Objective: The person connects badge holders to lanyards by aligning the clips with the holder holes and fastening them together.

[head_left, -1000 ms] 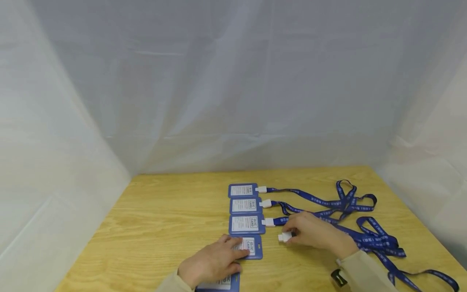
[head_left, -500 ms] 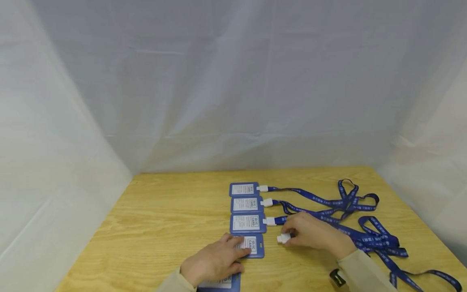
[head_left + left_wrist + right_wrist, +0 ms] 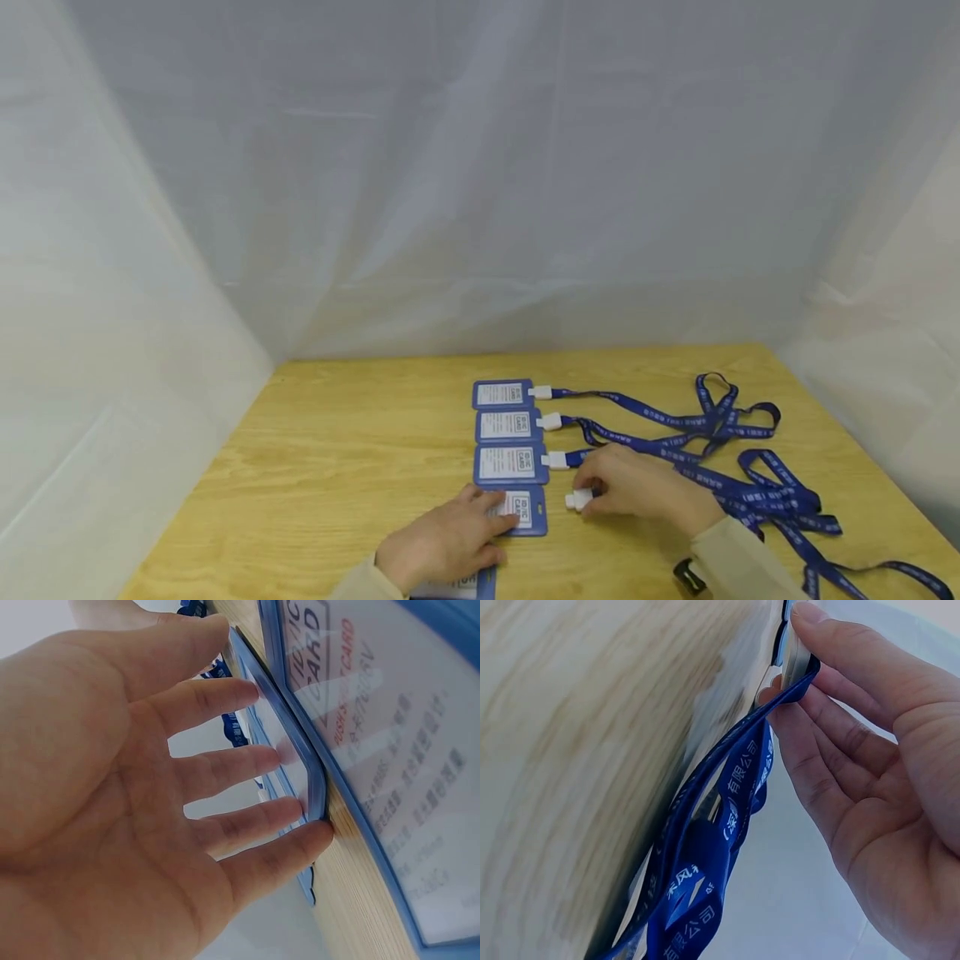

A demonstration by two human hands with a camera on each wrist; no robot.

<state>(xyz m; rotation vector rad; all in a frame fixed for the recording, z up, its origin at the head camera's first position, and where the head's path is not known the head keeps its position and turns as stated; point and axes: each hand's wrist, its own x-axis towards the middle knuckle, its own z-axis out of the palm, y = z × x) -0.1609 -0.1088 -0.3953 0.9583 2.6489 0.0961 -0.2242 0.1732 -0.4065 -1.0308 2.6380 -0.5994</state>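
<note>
A column of blue ID badge holders lies on the wooden table, each with a white card inside. My left hand (image 3: 444, 540) rests its spread fingertips on the fourth badge holder (image 3: 536, 515), whose slotted end faces right. In the left wrist view the fingers look nearly straight. Under and beside the palm lies the nearest badge holder (image 3: 405, 795), partly covered. To the right, my right hand (image 3: 641, 490) pinches a white plastic clip (image 3: 577, 500) between thumb and fingers. A blue printed lanyard (image 3: 731, 795) runs from this clip. A small gap separates clip and holder.
Farther back, three badge holders, such as the middle one (image 3: 507, 425), join white clips (image 3: 550, 422) on blue lanyards. Those straps (image 3: 720, 417) overlap in loops across the right side of the table (image 3: 337, 450). A black buckle (image 3: 687, 577) sits by the right sleeve.
My right hand has shifted slightly left with the white clip, nearer the fourth badge holder. My left hand stays on that holder. The whole head view has tilted a little.
</note>
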